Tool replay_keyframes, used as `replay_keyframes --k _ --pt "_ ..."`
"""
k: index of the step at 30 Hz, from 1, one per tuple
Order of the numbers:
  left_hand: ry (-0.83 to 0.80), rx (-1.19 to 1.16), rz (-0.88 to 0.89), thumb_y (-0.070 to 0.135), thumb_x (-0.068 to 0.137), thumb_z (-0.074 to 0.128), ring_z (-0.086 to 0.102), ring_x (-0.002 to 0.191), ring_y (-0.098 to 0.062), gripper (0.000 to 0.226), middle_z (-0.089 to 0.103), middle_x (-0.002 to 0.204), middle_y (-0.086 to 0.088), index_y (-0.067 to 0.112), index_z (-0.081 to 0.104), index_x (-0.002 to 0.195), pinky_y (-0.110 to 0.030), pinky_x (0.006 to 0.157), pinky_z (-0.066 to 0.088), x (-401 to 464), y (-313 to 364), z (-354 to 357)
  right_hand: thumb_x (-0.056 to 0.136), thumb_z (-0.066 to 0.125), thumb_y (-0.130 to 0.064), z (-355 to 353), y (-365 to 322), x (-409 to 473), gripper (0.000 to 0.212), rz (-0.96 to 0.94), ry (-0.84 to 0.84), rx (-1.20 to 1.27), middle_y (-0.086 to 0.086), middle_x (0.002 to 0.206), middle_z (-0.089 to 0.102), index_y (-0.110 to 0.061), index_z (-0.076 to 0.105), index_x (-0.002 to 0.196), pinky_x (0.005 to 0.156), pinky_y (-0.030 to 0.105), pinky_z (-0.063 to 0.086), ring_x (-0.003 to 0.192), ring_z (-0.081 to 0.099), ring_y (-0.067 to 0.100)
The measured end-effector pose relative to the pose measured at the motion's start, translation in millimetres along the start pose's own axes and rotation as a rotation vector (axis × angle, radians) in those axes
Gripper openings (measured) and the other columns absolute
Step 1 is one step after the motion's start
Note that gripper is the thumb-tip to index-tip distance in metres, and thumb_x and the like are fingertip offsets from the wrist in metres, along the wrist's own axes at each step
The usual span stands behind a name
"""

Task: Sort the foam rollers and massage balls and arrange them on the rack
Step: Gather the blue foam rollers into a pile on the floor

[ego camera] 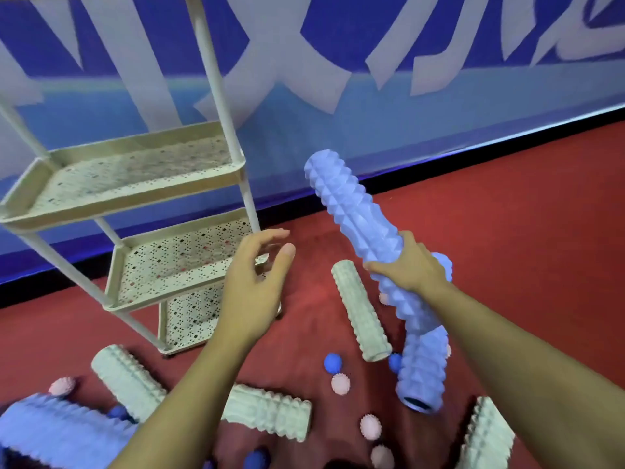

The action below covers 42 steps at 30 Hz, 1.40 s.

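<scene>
Fingers point(378, 265) of the right hand point(411, 269) wrap a blue roller point(355, 211) held tilted above the floor point(507, 231), left hand point(252, 282) loose and empty beside the rack point(142, 177), whose post could snag the roller's far end.

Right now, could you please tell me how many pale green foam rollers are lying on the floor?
4. One lies right of the rack, one below the rack, one beside it behind the left forearm, and one at the lower right edge. Others may lie out of view.
</scene>
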<state>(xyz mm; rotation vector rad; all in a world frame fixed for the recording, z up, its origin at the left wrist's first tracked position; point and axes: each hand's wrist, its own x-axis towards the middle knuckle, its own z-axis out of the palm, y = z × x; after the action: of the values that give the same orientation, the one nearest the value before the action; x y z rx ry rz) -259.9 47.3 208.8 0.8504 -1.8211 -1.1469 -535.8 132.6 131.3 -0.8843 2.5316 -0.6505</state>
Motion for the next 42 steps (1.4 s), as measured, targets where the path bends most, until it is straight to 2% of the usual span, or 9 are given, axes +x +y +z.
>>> replay_keyframes --k 8,13,22,26,28,31,35,38,42 --pt "-0.075 -0.003 -0.139 0.023 0.099 0.067 0.064 0.106 0.000 0.016 0.070 0.115 0.010 0.032 0.070 0.112 -0.010 0.087 0.045 33.5 -97.3 25.9 0.056 0.086 -0.074 96.8 52.5 111.8 0.111 0.182 -0.227 0.103 0.002 0.129 0.064 -0.015 0.051 0.142 0.091 0.039 0.051 0.116 0.065 0.025" --pt "-0.095 0.028 -0.204 0.023 0.099 0.067 0.064 0.105 0.003 0.015 0.070 0.117 0.009 0.028 0.071 0.112 -0.005 0.081 0.041 34.5 -134.1 29.6 0.084 0.085 -0.033 122.3 54.7 106.3 0.037 0.165 -0.551 0.580 0.014 0.084 0.070 -0.002 0.076 0.104 0.066 0.038 0.056 0.075 0.063 0.026" --pt "-0.103 -0.033 -0.365 0.024 0.100 0.067 0.066 0.094 -0.004 0.013 0.069 0.109 0.004 0.031 0.071 0.110 -0.023 0.091 0.053 29.9 -172.1 46.4 0.076 0.089 -0.050 141.1 44.9 85.4 0.054 0.139 -0.765 0.517 0.020 0.110 0.076 -0.011 0.077 0.111 0.099 0.050 0.056 0.096 0.075 0.031" --pt "-0.097 -0.084 -0.484 0.020 0.100 0.066 0.064 0.081 0.000 0.013 0.072 0.093 0.009 0.027 0.069 0.111 -0.028 0.085 0.053 22.6 -193.5 60.9 0.092 0.078 -0.034 146.8 36.9 57.4 0.016 0.143 -0.796 0.588 -0.003 0.098 0.070 -0.027 0.069 0.104 0.066 0.013 0.055 0.073 0.070 0.003" --pt "-0.083 -0.067 -0.513 0.020 0.100 0.066 0.062 0.082 0.001 0.014 0.071 0.100 0.009 0.023 0.067 0.114 -0.020 0.083 0.050 19.7 -205.5 66.3 0.095 0.075 -0.019 145.7 33.8 53.5 0.005 0.101 -0.693 0.698 -0.003 0.082 0.069 -0.019 0.070 0.094 0.057 0.015 0.053 0.066 0.064 0.012" --pt "-0.091 -0.005 -0.576 0.026 0.098 0.070 0.063 0.100 -0.005 0.024 0.068 0.114 0.006 0.020 0.065 0.120 -0.017 0.088 0.045 13.0 -225.1 76.3 0.092 0.077 -0.016 141.7 31.8 60.2 0.024 0.019 -0.599 0.847 0.018 0.080 0.068 0.006 0.072 0.098 0.063 0.036 0.052 0.070 0.061 0.028" --pt "-0.150 0.034 -0.642 0.031 0.095 0.073 0.061 0.102 -0.001 0.028 0.065 0.115 0.009 0.023 0.061 0.119 -0.025 0.090 0.044 3.7 -239.9 97.6 0.081 0.088 -0.032 142.0 42.1 102.3 0.037 0.055 -0.186 0.570 -0.004 0.097 0.069 -0.017 0.061 0.102 0.072 0.032 0.053 0.082 0.067 0.011" --pt "-0.146 0.009 -0.667 0.033 0.096 0.072 0.062 0.103 -0.003 0.028 0.065 0.116 0.011 0.024 0.062 0.120 -0.026 0.094 0.046 2.2 -246.3 107.7 0.064 0.081 -0.070 152.6 59.8 140.2 0.092 0.145 -0.151 0.233 0.000 0.130 0.054 -0.025 0.042 0.134 0.097 0.044 0.052 0.114 0.060 0.022" --pt "-0.131 -0.007 -0.676 0.033 0.096 0.072 0.062 0.103 -0.003 0.024 0.065 0.114 0.012 0.027 0.062 0.117 -0.023 0.089 0.047 7.8 -254.3 110.3 0.069 0.075 -0.073 170.1 69.1 163.4 0.097 0.099 -0.179 0.015 -0.001 0.138 0.047 -0.032 0.031 0.146 0.101 0.046 0.047 0.123 0.056 0.027"
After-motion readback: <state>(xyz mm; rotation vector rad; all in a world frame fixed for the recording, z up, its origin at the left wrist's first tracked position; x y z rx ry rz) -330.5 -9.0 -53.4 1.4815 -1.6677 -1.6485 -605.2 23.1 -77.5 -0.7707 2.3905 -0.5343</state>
